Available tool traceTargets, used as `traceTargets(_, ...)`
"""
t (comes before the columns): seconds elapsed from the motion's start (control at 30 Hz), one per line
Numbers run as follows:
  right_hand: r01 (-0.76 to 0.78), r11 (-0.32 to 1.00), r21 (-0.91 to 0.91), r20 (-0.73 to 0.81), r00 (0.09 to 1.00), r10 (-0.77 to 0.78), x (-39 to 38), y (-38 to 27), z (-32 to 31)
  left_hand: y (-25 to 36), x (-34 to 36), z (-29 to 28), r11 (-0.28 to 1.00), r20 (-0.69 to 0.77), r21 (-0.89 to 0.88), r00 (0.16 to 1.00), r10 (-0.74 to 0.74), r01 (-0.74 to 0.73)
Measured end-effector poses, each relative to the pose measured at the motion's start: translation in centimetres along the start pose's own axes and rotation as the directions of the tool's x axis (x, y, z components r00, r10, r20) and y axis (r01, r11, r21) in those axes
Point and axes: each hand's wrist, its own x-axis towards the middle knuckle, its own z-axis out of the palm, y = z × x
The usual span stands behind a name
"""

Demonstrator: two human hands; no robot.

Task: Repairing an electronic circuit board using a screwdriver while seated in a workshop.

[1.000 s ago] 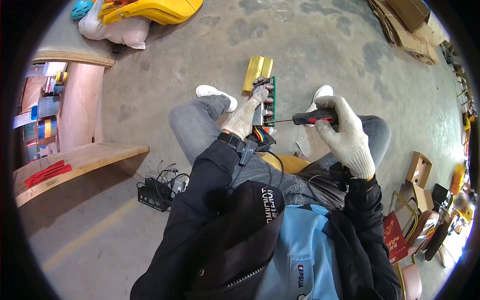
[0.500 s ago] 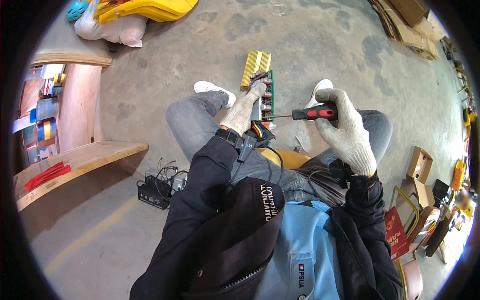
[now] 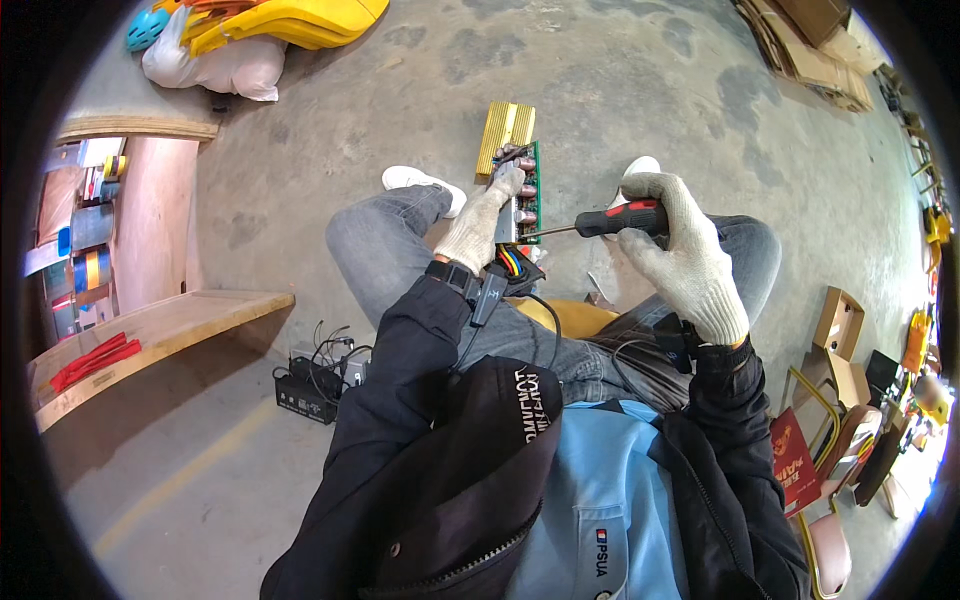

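Screwdriver (image 3: 620, 219) sits in our right hand (image 3: 690, 255), and we pinch its black and red handle between the thumb below and the bent fingers above. Its thin metal rod points left, away from those fingers, and the tip is at the near end of a green circuit board (image 3: 538, 180). We cannot tell if the tip touches the board. The board is well to the left of our right fingers, and it is just under and beside the fingers of our left hand (image 3: 480, 222). Both hands wear white knit gloves. The left fingers point away from us and lie on the side of the board with a long grey metal strip (image 3: 505, 226). We cannot tell if they pinch it or only press on it. Round parts (image 3: 526, 190) stand in a row on the board, just right of the left fingers. A yellow metal piece (image 3: 505, 135) with ridges is just past the left fingertips. Bright wires (image 3: 510, 262), some of them yellow, are at the near end, closer to us than the left fingers. One white shoe (image 3: 425, 182) is to the left of the left fingers. Far left of them, red cloth (image 3: 95, 362) lies on a wooden shelf (image 3: 205, 308).
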Motion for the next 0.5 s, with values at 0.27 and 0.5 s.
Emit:
traceTargets(0.27,-0.105,0.990,-0.097,0.041,0.993,0.109,0.5,0.8,0.0,-0.4,0.5,-0.3,0.999,0.014,0.015,0.999,0.029,-0.029)
traceTargets(0.5,-0.053,0.999,-0.001,-0.031,0.998,0.053,0.2,-0.4,0.2,-1.0,1.1,-0.8,0.999,0.033,-0.015,0.999,0.040,-0.039)
